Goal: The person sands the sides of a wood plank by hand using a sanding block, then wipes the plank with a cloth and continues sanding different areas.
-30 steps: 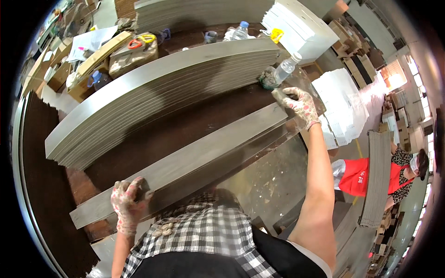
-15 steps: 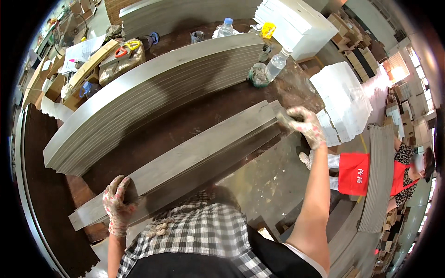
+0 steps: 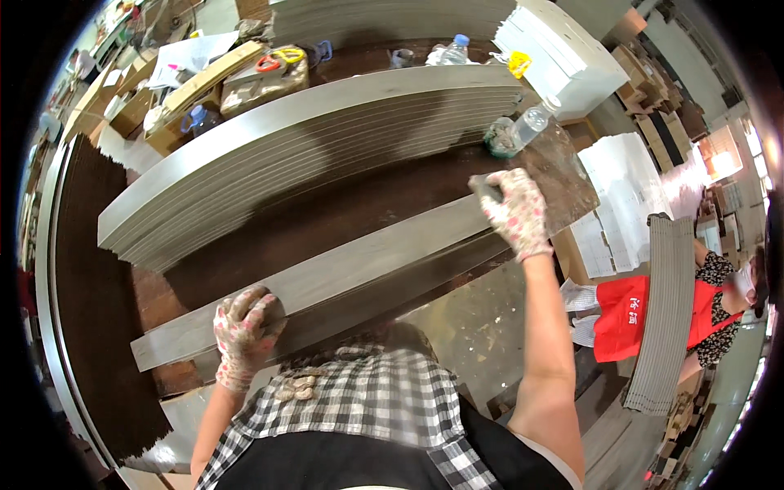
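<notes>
A long grey board [image 3: 367,261] lies slantwise across the dark table in front of me, on top of another grey board. My left hand [image 3: 245,335], in a white glove with pink spots, is curled over its near edge toward the left end. At its right end is my right hand [image 3: 518,212], gloved the same way, with thumb and fingers closed on a small grey pad-like piece [image 3: 485,188]. Behind the board stands a long stack of grey boards [image 3: 327,122].
A clear bottle [image 3: 532,122] leans in a green-rimmed jar [image 3: 502,139] at the far right. Scissors [image 3: 269,63] lie on a wrapped bundle at the back left. Dark stacked strips [image 3: 94,302] stand at left. To the right, a person in a red apron [image 3: 622,318] carries grey boards.
My view has shifted, so the scene sits further right. The right hand has turned knuckles-up with the grey piece, near the board's end. The left hand remains at the near edge.
</notes>
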Motion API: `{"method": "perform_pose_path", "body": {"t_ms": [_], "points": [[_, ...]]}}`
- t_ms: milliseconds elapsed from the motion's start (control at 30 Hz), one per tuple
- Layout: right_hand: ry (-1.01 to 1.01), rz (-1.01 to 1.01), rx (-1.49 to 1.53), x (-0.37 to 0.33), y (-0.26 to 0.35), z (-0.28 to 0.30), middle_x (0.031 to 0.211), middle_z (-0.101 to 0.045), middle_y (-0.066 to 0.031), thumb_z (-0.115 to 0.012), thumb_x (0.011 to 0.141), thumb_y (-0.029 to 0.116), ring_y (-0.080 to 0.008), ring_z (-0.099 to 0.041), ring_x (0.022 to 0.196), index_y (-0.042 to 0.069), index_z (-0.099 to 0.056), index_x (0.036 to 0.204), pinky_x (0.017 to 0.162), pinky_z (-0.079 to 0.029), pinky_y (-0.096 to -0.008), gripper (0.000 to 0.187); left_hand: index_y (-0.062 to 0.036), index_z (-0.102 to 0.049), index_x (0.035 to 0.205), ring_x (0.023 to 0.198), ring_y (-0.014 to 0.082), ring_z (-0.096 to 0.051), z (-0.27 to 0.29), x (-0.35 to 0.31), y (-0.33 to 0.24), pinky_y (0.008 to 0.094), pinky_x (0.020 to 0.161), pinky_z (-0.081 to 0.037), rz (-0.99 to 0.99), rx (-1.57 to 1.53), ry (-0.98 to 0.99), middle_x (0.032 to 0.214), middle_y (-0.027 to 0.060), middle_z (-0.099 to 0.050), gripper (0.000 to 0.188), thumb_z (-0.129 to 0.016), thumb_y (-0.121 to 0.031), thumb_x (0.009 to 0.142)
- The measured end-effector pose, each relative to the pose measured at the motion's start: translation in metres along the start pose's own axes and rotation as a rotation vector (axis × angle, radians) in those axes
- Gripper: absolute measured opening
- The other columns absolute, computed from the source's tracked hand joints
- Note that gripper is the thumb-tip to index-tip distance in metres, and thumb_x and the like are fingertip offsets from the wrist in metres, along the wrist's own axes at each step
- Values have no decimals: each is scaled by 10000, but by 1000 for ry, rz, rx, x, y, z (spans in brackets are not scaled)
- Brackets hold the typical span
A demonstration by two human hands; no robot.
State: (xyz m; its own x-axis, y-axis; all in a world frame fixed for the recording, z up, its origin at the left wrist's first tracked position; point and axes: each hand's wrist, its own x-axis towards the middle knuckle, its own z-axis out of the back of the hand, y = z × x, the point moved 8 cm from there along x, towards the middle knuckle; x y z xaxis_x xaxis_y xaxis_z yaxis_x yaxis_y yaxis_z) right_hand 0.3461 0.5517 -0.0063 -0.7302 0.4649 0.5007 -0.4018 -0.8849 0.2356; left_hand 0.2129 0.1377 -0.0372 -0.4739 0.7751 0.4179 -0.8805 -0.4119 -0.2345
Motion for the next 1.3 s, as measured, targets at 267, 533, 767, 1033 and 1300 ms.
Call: {"method": "perform_pose_path", "body": {"t_ms": [267,533,767,1033,1300], "points": [[156,382,696,-27,255,-69,873,-645,-110,-759,794,221,-278,-643,865,119,-703,961,792,-522,-404,204,-110,-679,1024,948,284,-635,13,-27,-1,437,809,-484,-111,-100,-74,1062,57,-694,328,-765,-52,713],[278,203,367,-32,229,-59,949,-674,-151,-797,776,178,-316,-662,882,41,-715,965,801,-535,-422,247,-136,-718,970,958,256,-668,54,-94,43,421,822,-525,89,-4,-255,1030,27,-708,283,-770,-58,703],[421,524,636,-57,432,-102,974,-647,-161,-750,787,186,-348,-649,920,83,-700,1008,803,-529,-449,249,-117,-734,995,1056,280,-680,57,-126,63,443,900,-572,52,-147,-251,1055,60,-714,285,-703,-133,712],[345,1033,986,-103,638,-110,1085,-652,-110,-752,736,98,-332,-619,988,115,-701,1016,847,-529,-447,285,-118,-726,1058,1132,272,-656,65,-175,75,443,931,-548,60,-276,-242,1132,65,-713,260,-670,-160,807],[430,1290,672,-157,639,-100,1279,-615,-112,-653,795,110,-293,-607,1039,125,-667,1126,876,-509,-460,332,-133,-763,1037,1039,289,-682,56,-251,105,421,874,-565,320,-237,-203,1097,82,-736,238,-666,-131,819]]}}
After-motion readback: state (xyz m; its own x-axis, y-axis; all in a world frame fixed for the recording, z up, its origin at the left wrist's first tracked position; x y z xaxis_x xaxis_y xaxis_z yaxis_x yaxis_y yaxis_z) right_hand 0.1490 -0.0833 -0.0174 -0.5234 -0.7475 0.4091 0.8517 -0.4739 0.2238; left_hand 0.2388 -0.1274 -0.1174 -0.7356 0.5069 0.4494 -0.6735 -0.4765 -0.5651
